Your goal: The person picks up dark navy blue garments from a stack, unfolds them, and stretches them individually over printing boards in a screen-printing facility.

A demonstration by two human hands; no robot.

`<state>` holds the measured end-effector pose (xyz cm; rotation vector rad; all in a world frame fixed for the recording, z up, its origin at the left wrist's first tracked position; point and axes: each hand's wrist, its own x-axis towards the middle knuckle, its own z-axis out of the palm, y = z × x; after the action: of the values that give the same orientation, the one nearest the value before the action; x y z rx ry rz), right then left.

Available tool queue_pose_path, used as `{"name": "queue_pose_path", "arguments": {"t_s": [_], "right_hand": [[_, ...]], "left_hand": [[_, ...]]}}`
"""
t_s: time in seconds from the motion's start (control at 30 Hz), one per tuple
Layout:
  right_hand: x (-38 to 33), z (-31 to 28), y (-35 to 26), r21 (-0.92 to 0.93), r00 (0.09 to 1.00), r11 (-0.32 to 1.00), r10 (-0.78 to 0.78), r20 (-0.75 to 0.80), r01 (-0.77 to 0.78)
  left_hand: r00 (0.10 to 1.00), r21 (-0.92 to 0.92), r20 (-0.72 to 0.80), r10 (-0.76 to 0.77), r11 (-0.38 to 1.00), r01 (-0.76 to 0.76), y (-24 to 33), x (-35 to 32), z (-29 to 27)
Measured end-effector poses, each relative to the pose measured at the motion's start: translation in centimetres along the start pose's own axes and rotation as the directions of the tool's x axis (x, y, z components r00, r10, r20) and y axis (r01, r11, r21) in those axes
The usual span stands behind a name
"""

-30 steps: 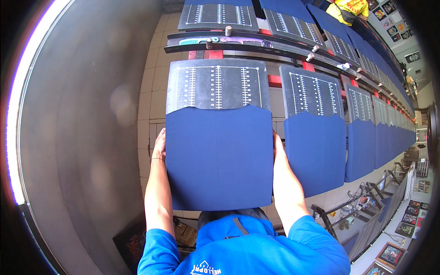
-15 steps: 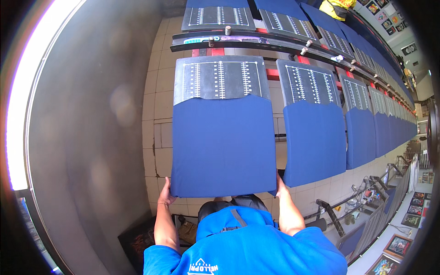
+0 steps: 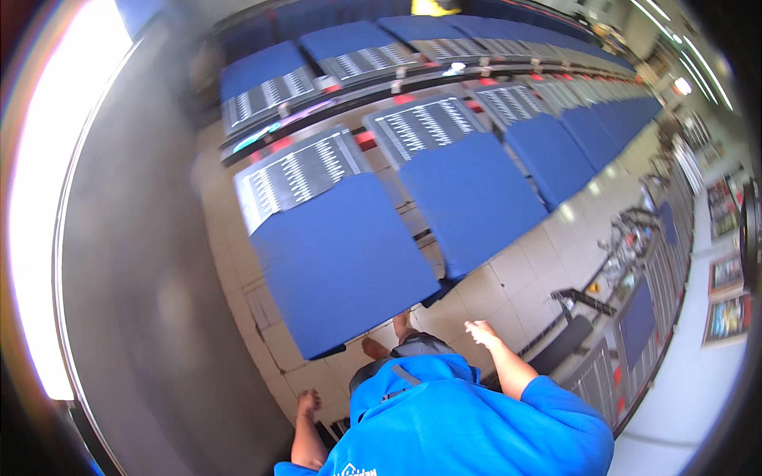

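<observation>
A dark board with white ruler markings [image 3: 298,178] has blue fabric [image 3: 341,266] drawn over its near part. My left hand [image 3: 309,402] hangs below and left of the fabric's near edge, apart from it. Its fingers look loosely curled, with nothing seen in them. Right of that board, my right hand [image 3: 481,332] is held over the floor, fingers partly stretched and holding nothing visible. Nearest to it is a second board's blue fabric [image 3: 472,206], which it does not touch.
More fabric-covered boards run off to the right, with a parallel row beyond a dark rail [image 3: 349,97]. A grey wall [image 3: 151,262] stands close on my left. To the right are a black bracket [image 3: 586,301] and a rack [image 3: 635,317]. Pale tiles [image 3: 508,282] cover the floor.
Both hands have let go of the fabric's near corners and moved apart from it. The view has turned right, so the boards now appear slanted.
</observation>
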<state>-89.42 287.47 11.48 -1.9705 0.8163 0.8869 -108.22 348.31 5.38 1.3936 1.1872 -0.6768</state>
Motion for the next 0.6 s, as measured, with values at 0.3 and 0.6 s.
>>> {"name": "queue_pose_path", "arguments": {"t_s": [0.3,0.6], "right_hand": [[-1.4,3.0,5.2,-0.101,0.989,0.995,0.011,0.148,0.004],[0.4,-4.6,7.2,0.271,0.997,0.960,-0.054,-0.057,0.068]], "left_hand": [[0.942,0.499,0.330,-0.055,0.858,-0.125,7.9,-3.4,7.8],[0.632,0.495,0.719,0.290,0.424,-0.758,24.2,-17.8,23.6]]}}
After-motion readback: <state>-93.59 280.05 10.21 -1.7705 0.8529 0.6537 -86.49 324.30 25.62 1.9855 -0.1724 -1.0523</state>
